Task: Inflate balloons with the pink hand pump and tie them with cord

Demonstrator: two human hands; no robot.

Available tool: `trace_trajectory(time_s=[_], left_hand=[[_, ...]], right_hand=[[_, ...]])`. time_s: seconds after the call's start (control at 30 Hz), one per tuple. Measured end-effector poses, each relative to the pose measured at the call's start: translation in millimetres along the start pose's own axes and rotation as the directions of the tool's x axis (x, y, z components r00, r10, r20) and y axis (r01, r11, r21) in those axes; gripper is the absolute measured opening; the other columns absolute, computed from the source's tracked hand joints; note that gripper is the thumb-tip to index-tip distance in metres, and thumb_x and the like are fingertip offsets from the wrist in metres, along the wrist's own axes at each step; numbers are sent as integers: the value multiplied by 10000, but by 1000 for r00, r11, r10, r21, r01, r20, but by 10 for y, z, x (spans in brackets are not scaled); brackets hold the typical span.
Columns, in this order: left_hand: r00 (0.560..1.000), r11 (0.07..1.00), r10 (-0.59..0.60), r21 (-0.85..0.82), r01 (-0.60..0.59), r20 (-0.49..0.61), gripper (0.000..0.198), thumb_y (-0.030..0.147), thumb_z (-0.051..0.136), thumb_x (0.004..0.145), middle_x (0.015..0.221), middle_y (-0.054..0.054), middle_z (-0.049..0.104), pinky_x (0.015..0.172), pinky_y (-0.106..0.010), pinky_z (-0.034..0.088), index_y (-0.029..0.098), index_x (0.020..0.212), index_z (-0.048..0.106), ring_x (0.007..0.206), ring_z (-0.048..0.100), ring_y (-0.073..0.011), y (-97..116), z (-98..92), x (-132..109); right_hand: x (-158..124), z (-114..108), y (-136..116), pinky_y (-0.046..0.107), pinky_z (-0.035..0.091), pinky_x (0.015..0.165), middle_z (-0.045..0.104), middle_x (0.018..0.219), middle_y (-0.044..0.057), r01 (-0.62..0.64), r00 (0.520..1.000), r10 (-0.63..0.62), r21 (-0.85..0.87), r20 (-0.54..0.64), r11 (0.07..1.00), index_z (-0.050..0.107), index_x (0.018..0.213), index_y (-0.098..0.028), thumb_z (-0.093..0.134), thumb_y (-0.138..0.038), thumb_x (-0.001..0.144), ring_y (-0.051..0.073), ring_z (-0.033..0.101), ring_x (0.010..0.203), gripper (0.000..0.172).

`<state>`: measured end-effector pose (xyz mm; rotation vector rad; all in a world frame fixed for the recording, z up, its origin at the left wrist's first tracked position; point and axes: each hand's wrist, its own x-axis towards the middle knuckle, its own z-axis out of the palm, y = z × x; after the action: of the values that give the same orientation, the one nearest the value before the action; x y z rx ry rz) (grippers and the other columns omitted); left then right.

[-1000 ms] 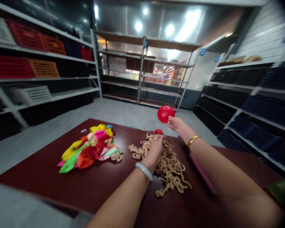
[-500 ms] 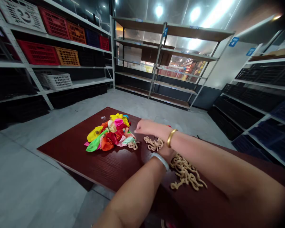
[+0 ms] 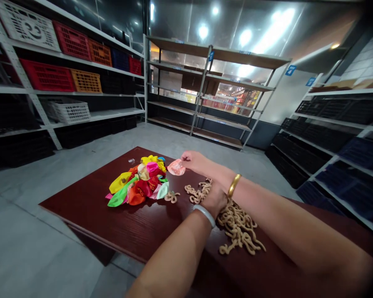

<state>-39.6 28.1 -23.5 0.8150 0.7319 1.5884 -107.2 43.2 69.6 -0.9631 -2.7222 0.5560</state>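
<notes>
Just right of the bright heap, my right hand (image 3: 191, 160) pinches a salmon-pink limp piece (image 3: 176, 167) by its edge; it looks like a deflated balloon with pale print. The heap (image 3: 147, 184) holds similar soft pieces in yellow, green, orange, red and pink on the dark red table (image 3: 118, 223). My left hand (image 3: 216, 199) is low over the table, beneath my right wrist, beside a pile of tan curled strands (image 3: 240, 231). Its fingers are mostly hidden. A smaller group of tan strands (image 3: 196, 193) lies left of it, and a little clump (image 3: 172, 196) touches the heap's edge.
A small clear scrap (image 3: 131, 161) lies at the table's far left. Shelving with coloured crates (image 3: 48, 75) stands on the left, a metal rack (image 3: 202, 87) across the grey floor behind, and shelves of dark crates (image 3: 332, 153) on the right.
My right hand has drawn back slightly from the heap, and the salmon-pink piece now shows clearly in its fingers. My left hand stays near the tan strands. The view has tilted up slightly.
</notes>
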Motion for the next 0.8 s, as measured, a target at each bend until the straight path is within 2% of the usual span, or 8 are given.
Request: trace_trajectory(time_s=[0.07, 0.1, 0.17, 0.3, 0.37, 0.5, 0.67, 0.8], left_hand=[[996, 962, -93, -258, 88, -8, 197, 256, 547, 903, 957, -101, 652, 695, -307, 547, 114, 1007, 636, 802, 643, -170, 34, -2, 69], [985, 873, -173, -465, 150, -7, 139, 207, 553, 877, 851, -97, 655, 640, -278, 539, 104, 902, 643, 716, 640, -157, 63, -26, 97], [979, 831, -201, -533, 160, -19, 166, 183, 514, 877, 665, -48, 608, 549, -225, 510, 125, 745, 596, 554, 589, -111, 137, -103, 127], [985, 785, -172, -607, 127, -17, 241, 228, 425, 942, 727, -59, 674, 691, -243, 554, 163, 806, 613, 685, 667, -127, 285, -258, 111], [962, 827, -206, -493, 269, 179, 289, 373, 479, 933, 860, -119, 714, 730, -324, 571, 137, 896, 641, 782, 699, -197, 323, -292, 95], [828, 892, -395, -51, 450, 398, 509, 551, 472, 895, 849, -195, 711, 588, -340, 564, 85, 958, 669, 637, 692, -230, 322, -246, 50], [753, 877, -481, 260, 405, 450, 303, 361, 609, 869, 860, -198, 704, 602, -298, 554, 86, 973, 678, 681, 690, -215, 291, -63, -101], [756, 878, -478, 225, 423, 447, 156, 263, 639, 851, 699, -102, 653, 520, -219, 513, 110, 825, 658, 567, 634, -146, 305, 48, -172]], right_hand=[[-104, -151, 140, 178, 413, 579, 684, 861, 27, -24, 997, 39, 198, -71, 980, 615, 1016, -163, 475, -174, 880, 104, 591, 692, 196], [-167, -226, 219, 180, 417, 574, 671, 815, 20, -30, 993, 61, 292, -98, 956, 613, 996, -162, 458, -154, 880, 101, 580, 656, 193], [-316, -383, 389, 187, 416, 566, 649, 765, 13, -24, 988, 81, 393, -129, 919, 618, 956, -162, 442, -137, 879, 100, 563, 622, 193], [-689, -725, 728, 200, 411, 596, 655, 790, 19, -1, 993, 34, 284, -113, 959, 649, 906, -150, 465, -138, 866, 107, 559, 657, 189], [-879, -879, 873, 201, 390, 593, 656, 781, 12, -24, 998, 30, 122, -47, 992, 674, 882, -151, 487, -125, 845, 106, 546, 653, 192], [-1168, -1077, 1128, 195, 323, 549, 641, 712, -11, -102, 994, 105, -95, 25, 990, 704, 857, -171, 515, -125, 815, 95, 502, 607, 199], [-1338, -1133, 1363, 196, 326, 544, 653, 710, -12, -117, 993, 118, -112, 3, 987, 716, 879, -183, 518, -137, 817, 98, 513, 601, 212], [-1515, -1055, 1473, 224, 428, 737, 703, 1003, 20, -176, 957, 150, -86, -247, 981, 664, 1134, -230, 519, -192, 884, 143, 611, 841, 292]])
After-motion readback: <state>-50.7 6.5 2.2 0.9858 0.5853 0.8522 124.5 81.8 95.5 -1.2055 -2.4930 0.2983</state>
